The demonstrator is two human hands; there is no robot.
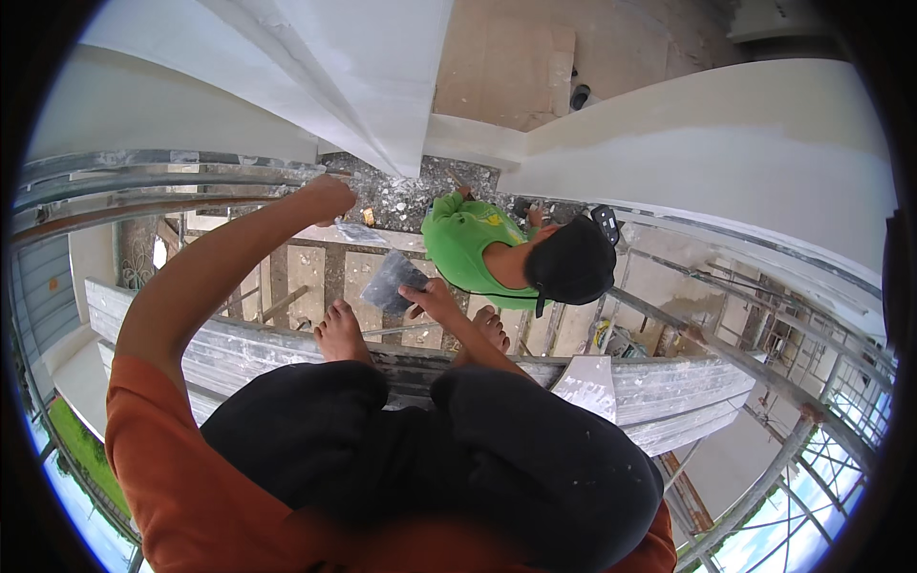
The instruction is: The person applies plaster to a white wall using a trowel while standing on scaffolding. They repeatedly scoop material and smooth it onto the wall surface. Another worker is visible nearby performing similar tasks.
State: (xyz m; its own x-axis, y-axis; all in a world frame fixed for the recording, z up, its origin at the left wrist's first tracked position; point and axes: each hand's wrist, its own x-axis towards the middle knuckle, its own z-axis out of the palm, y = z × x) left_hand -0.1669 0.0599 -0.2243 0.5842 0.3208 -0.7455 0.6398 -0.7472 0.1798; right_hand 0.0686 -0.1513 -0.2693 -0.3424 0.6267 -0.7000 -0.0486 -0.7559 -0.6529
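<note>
My left hand (330,199) is stretched out forward, its fingers closed round the handle of a scraper. The scraper's pale, smeared blade (359,232) shows just below the fist; its handle is mostly hidden. Lower and nearer, my right hand (437,300) grips a wide putty knife (390,281) with a flat, dark grey, roughly square blade. The two blades are close together but look apart. Beyond my left hand stands the lower end of a white wall corner (396,115).
My bare feet rest on a white-stained scaffold plank (239,358). A person in a green shirt (478,244) and black cap works lower down at the right. Metal scaffold tubes (143,181) run along both sides. Debris-covered ground (392,196) lies below. A white wall (707,143) curves along the right.
</note>
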